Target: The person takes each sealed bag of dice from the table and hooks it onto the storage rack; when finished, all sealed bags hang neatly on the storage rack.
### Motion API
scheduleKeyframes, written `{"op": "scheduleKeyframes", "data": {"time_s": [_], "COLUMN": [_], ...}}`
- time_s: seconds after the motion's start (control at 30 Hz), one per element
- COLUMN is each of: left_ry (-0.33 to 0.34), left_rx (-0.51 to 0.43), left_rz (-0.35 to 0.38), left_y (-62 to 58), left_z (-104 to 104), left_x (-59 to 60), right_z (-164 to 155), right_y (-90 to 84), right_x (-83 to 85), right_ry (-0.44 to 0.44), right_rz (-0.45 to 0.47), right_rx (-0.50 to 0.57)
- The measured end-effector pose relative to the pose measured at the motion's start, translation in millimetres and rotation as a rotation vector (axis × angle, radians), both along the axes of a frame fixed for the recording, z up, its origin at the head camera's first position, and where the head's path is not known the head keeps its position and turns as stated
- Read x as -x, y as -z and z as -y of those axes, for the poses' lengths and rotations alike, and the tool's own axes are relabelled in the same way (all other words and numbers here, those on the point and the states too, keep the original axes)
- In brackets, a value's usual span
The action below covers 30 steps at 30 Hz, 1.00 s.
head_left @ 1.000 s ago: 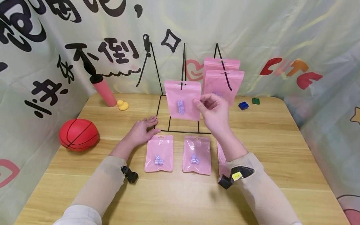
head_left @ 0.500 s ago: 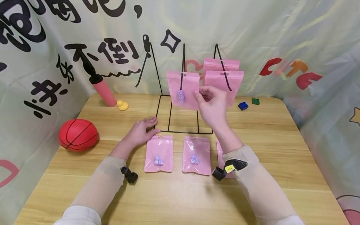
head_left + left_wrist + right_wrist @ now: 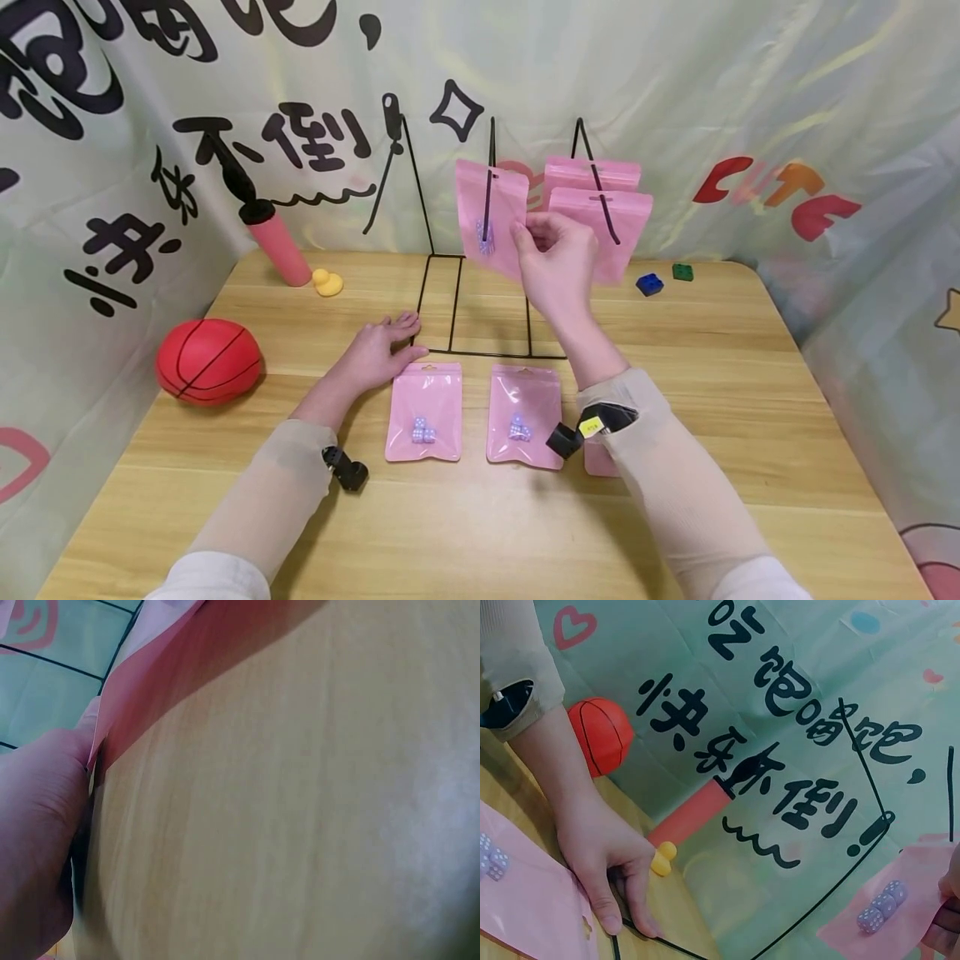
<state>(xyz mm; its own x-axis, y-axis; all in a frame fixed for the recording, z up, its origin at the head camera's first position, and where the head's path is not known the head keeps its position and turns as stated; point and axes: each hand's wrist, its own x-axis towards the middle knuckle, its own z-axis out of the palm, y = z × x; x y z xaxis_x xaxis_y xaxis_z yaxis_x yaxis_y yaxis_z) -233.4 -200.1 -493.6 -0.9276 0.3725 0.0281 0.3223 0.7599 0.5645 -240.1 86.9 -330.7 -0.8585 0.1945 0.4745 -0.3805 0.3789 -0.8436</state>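
My right hand (image 3: 542,247) pinches the edge of a pink pouch (image 3: 489,215) with small dice inside, threaded on the middle hook of the black wire rack (image 3: 487,167). The same pouch (image 3: 885,907) shows at the lower right of the right wrist view. Two more pink pouches (image 3: 600,221) hang on the rack's right hook. My left hand (image 3: 378,350) lies flat on the table, fingers on the rack's base frame (image 3: 438,346); it (image 3: 604,855) also appears in the right wrist view. Three pink pouches lie in a row on the table: left (image 3: 423,412), middle (image 3: 523,415), and right (image 3: 596,457), mostly hidden by my forearm.
A red ball (image 3: 208,360) sits at the table's left edge. A pink pump (image 3: 273,237) and a yellow duck (image 3: 327,282) stand at the back left. Blue (image 3: 648,282) and green (image 3: 682,270) bricks lie at the back right. A printed cloth backdrop (image 3: 675,100) surrounds the table.
My right hand has raised the pouch up and back along the middle hook towards the rack. The left hand has stayed where it was.
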Motion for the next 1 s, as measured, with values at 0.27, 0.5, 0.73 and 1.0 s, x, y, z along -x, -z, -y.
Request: {"op": "scheduleKeyframes", "data": {"time_s": [0.27, 0.5, 0.73, 1.0], "left_ry": [0.006, -0.001, -0.010, -0.010], "left_rx": [0.000, -0.010, -0.002, -0.003], "left_rz": [-0.003, 0.010, 0.021, 0.027], "left_y": [2.7, 2.2, 0.9, -2.4], "left_z": [-1, -3, -2, -2], "left_x": [0.0, -0.7, -1.7, -1.9], "right_z": [-1, -7, -18, -35], "right_y": [0.3, 1.8, 6.0, 6.1], "right_x": [6.1, 4.4, -5.4, -26.4], "right_ry": [0.027, -0.026, -0.067, -0.111], "right_rz": [0.021, 0.028, 0.031, 0.041], "right_rx": [0.000, 0.009, -0.043, -0.110]}}
